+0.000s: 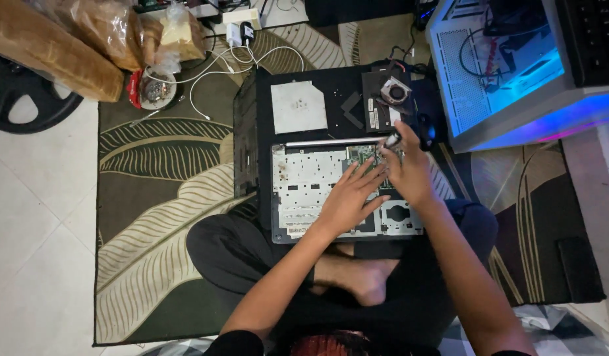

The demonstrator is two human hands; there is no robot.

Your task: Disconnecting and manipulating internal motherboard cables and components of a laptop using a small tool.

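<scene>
An opened laptop chassis (304, 188) with a silver inner frame lies on my crossed legs. My left hand (352, 198) rests flat on it, fingers spread over the green circuit board (364, 155). My right hand (405, 168) sits at the chassis's upper right, closed around a small silver tool (392, 139) that looks like a screwdriver, its tip pointing at the board area. Behind the chassis lies the black bottom cover (344, 105) with a square silver drive (298, 106) and a cooling fan (392, 92) on it.
A leaf-patterned rug (159, 198) covers the floor. A lit open computer case (515, 66) stands at upper right. White cables (219, 69), a small dish (156, 91), plastic bags (113, 26) and a dark wheel (28, 99) sit at upper left.
</scene>
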